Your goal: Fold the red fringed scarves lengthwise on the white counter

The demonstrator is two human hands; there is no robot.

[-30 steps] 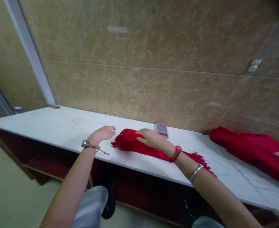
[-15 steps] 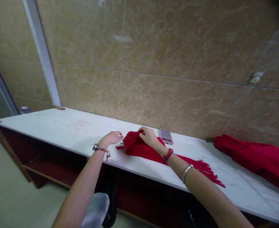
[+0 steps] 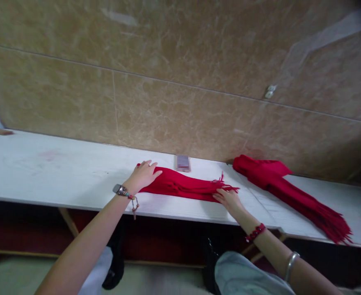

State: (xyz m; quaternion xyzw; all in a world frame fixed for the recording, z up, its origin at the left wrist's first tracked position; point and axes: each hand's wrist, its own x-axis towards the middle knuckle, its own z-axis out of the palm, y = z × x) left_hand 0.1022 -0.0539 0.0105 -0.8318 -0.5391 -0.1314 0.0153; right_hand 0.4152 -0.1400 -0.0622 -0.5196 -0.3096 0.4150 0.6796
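A red fringed scarf (image 3: 180,185) lies folded lengthwise on the white bench top, its tassels at the right end. My left hand (image 3: 142,177) rests on the scarf's left end, fingers spread and pointing right. At the fringed right end, my right hand (image 3: 229,200) touches the cloth with its fingers stretched out over the edge and tassels. Part of each scarf end is hidden under the hands.
A phone (image 3: 183,163) lies behind the scarf near the wall. To the right, a second red scarf (image 3: 286,192) lies folded over, its fringe near the bench's front edge. Dark red shelf space (image 3: 165,241) is below the bench top (image 3: 60,172).
The view has swung right and down. The tassels that were at the scarf's left end now lie at the right. My left hand has come onto the cloth; my right hand has moved to the fringe.
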